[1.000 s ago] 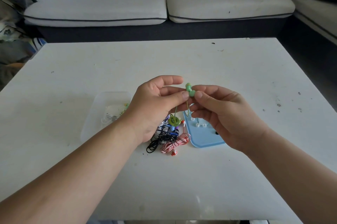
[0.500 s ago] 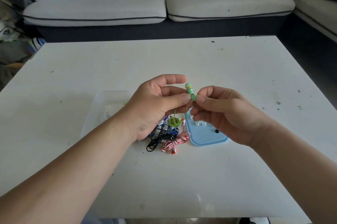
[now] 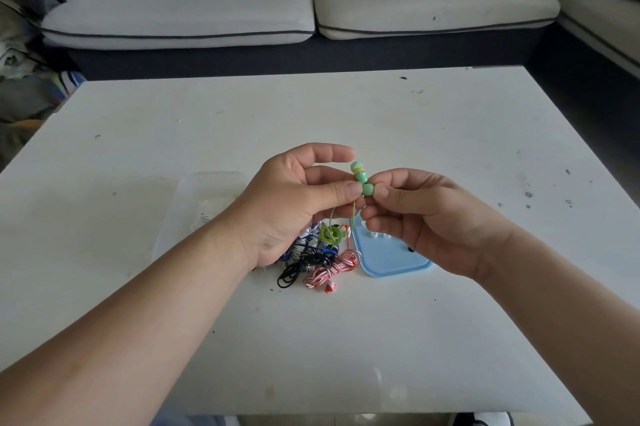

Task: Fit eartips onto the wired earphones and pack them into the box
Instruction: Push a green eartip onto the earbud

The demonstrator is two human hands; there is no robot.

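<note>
Left hand (image 3: 294, 203) pinches green wired earphones (image 3: 358, 172) by stems, raised over white desk (image 3: 450, 148) for view. Right hand (image 3: 426, 217) pinches green rubber eartip (image 3: 367, 190) against bud, likely seating it. Clear plastic box (image 3: 194, 203) sits left, unpacked.

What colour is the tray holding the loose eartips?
Light blue; the tray shows best in the head view.
</note>
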